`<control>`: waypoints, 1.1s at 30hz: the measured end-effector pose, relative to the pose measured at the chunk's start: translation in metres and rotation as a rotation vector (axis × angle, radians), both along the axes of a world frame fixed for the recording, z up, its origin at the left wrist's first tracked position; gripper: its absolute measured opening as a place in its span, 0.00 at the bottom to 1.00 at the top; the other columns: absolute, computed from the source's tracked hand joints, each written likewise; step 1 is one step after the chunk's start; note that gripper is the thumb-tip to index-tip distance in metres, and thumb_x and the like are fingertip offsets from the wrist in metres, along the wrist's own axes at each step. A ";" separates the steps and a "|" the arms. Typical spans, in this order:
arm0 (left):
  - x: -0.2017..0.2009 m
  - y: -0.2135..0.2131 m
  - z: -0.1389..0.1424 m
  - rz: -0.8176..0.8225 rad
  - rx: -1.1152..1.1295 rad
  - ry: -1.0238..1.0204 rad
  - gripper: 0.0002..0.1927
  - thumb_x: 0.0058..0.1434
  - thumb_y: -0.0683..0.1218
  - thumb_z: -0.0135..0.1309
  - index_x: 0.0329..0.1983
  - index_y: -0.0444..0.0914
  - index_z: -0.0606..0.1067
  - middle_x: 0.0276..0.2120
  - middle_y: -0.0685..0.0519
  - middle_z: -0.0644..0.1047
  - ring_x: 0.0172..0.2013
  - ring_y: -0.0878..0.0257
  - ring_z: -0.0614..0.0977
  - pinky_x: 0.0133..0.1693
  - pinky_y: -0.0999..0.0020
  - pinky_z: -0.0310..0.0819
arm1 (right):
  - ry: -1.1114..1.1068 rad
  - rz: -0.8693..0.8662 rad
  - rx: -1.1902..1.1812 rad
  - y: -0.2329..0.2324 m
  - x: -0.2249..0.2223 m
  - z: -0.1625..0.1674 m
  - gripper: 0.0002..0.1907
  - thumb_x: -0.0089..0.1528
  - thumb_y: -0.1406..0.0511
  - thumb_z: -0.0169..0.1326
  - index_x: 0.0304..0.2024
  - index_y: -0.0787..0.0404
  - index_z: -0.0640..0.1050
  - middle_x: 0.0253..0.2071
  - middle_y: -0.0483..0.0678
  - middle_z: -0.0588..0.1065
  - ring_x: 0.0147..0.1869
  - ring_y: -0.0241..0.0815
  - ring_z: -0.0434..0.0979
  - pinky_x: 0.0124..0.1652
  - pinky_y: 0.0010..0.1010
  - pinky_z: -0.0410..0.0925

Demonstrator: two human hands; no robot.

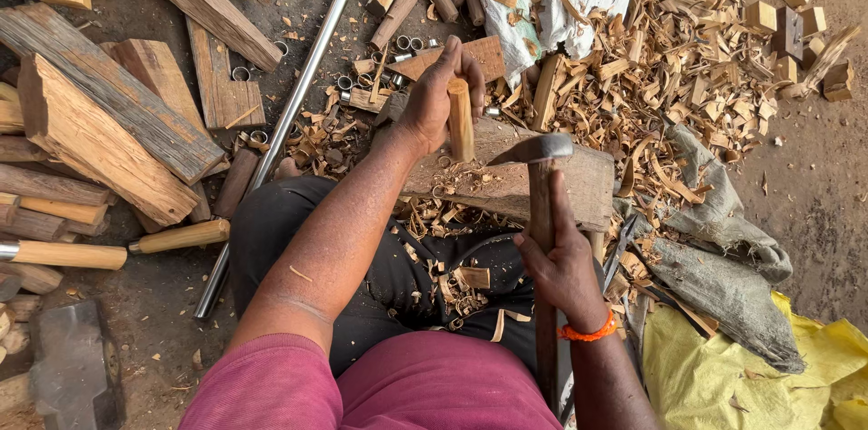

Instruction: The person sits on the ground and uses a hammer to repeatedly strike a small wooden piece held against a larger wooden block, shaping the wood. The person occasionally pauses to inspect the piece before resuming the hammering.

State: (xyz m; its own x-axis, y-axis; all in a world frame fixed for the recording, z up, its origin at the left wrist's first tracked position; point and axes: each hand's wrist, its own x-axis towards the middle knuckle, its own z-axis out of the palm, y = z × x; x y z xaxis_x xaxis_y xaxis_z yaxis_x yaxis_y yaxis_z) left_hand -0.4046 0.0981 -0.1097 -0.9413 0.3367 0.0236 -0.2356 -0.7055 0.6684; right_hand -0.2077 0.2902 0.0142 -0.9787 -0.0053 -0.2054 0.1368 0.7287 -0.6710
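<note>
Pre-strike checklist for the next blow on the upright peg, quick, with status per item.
1. Peg upright on the block: ok. The wooden peg stands on end on the wooden block.
2. Peg held: ok. The left hand wraps it near the top.
3. Tool gripped: ok. The right hand holds the handle of the hammer-like tool partway down.
4. Left fingers out of the strike path: not ok. They sit beside the peg's top end.
5. Block surface free of debris: not ok. Wood shavings lie around the peg's base.
6. Tool head tight on the handle: cannot tell.
</note>
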 end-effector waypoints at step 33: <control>-0.032 0.046 -0.011 -0.092 -0.044 0.284 0.15 0.69 0.52 0.54 0.28 0.42 0.74 0.25 0.58 0.72 0.29 0.70 0.72 0.36 0.72 0.70 | 0.205 0.300 -0.002 0.013 -0.058 0.057 0.49 0.57 0.76 0.62 0.77 0.60 0.54 0.51 0.55 0.80 0.47 0.38 0.82 0.45 0.32 0.73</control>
State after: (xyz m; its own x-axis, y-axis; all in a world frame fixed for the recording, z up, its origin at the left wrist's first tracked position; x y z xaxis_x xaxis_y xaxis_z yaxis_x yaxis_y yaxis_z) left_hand -0.4365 0.1440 -0.1205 -0.8647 0.4268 0.2650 -0.0967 -0.6591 0.7458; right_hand -0.2652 0.3033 0.0711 -0.9542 -0.2992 -0.0050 -0.2205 0.7145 -0.6640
